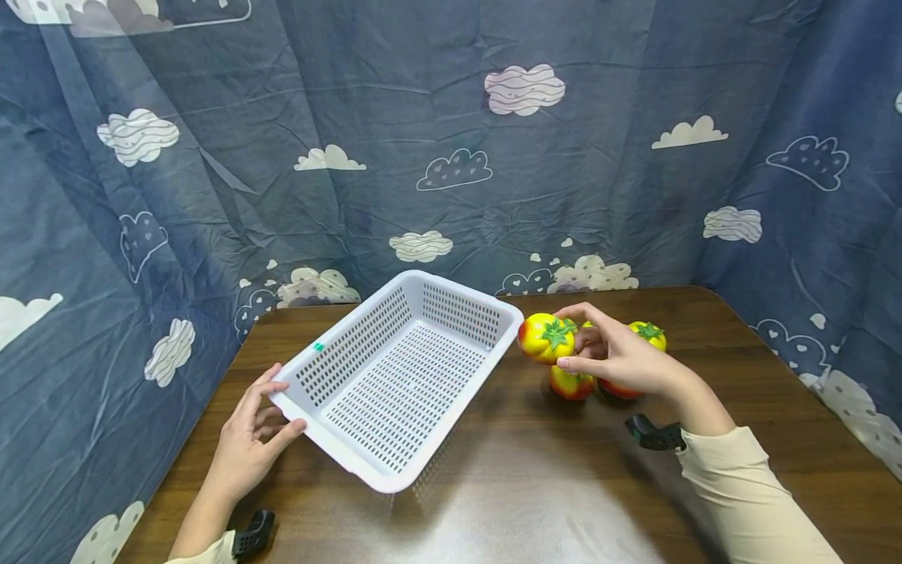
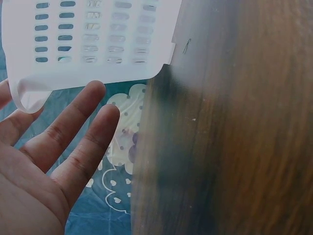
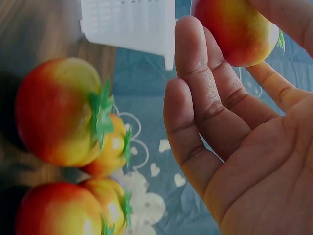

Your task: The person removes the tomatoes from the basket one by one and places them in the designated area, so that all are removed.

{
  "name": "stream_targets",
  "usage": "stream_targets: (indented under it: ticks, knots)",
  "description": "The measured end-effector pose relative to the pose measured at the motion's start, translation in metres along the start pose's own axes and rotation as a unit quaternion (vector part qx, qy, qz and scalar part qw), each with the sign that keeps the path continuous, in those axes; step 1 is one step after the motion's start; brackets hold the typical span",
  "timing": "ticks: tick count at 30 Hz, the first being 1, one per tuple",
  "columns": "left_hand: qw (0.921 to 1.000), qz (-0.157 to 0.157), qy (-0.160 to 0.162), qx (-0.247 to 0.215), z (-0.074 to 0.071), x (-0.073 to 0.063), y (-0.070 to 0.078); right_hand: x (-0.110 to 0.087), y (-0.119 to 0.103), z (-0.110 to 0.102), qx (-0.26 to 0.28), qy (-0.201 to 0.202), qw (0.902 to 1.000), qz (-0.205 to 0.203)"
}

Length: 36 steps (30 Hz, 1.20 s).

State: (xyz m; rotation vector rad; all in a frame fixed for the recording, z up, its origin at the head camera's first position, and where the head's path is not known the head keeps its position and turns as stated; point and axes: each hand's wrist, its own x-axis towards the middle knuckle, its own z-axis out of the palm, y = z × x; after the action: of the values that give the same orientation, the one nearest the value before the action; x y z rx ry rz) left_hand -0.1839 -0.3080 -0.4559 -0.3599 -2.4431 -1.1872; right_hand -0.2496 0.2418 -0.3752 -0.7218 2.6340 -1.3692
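A white perforated plastic basket (image 1: 451, 294) is tilted above the table, its near left corner raised. My left hand (image 1: 243, 442) pinches the rim at that corner between thumb and fingers; other fingers stay off the wall in the left wrist view. My right hand (image 1: 627, 360) holds a yellow-and-red tomato (image 1: 546, 341) with a green leafy top by thumb and fingertips, just beside the basket's right corner. Under and behind that hand, several similar tomatoes (image 1: 572, 384) sit on the table, partly hidden. The right wrist view shows them as large tomatoes (image 3: 58, 112) and smaller ones.
The brown wooden table (image 1: 493, 509) reaches back to a blue curtain (image 1: 380, 102) with white clouds. Black wrist devices (image 1: 254, 534) sit on both forearms. A small green mark (image 1: 319, 346) is on the basket's left rim.
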Motion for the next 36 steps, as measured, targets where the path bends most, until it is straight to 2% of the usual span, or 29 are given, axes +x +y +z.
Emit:
stream_targets:
  ticks: [13,36]
  knots:
    - [1.0000,-0.004,0.000,0.000,0.000,0.000,0.000,-0.023,0.017,-0.014,0.020,0.018,0.9996,0.007]
    - [1.0000,0.000,-0.003,-0.002,0.000,-0.001,0.000,-0.058,0.052,-0.036,-0.011,0.067,0.9974,0.024]
